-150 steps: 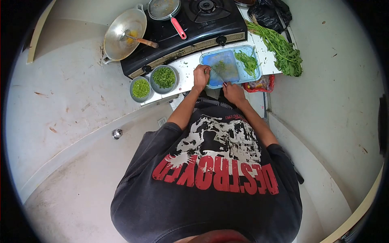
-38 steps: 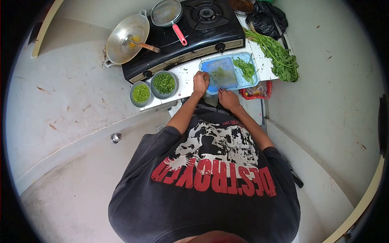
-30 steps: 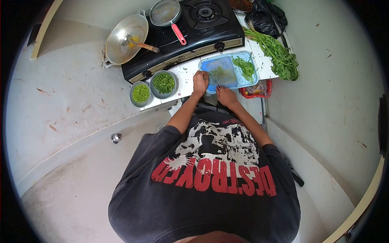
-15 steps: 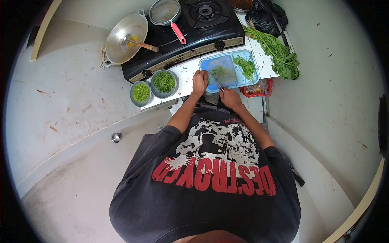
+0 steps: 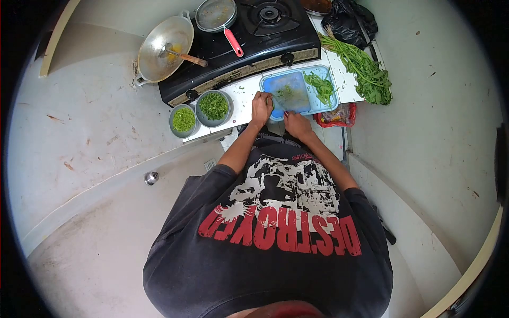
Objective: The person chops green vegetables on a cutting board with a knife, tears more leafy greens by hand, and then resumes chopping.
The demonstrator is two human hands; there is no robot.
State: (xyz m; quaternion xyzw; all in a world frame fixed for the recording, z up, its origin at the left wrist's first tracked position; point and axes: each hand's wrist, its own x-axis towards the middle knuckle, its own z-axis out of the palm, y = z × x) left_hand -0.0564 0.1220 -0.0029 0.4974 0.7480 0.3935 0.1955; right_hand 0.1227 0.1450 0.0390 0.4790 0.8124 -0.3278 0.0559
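My right hand (image 5: 298,126) is closed around a knife (image 5: 286,113) at the near edge of a light blue tray (image 5: 331,80). A bit of the knife's reddish handle shows; its blade is hard to make out. My left hand (image 5: 262,108) is closed at the tray's left edge, its fingers curled; what they hold is hidden. Between and beyond the hands, small green bits lie on a blue cutting board (image 5: 273,85) in the tray. Leafy greens (image 5: 319,87) rest in the tray's right part.
Left of my hands stand two grey bowls of chopped greens (image 5: 214,106) (image 5: 184,120). Behind is a black gas stove (image 5: 254,45) with a wok (image 5: 167,47) and a red-handled pan (image 5: 216,15). A bunch of greens (image 5: 366,71) and a red basket (image 5: 339,117) are right.
My right hand has shifted slightly left toward my left hand, bringing the knife with it. My left hand stays about where it was.
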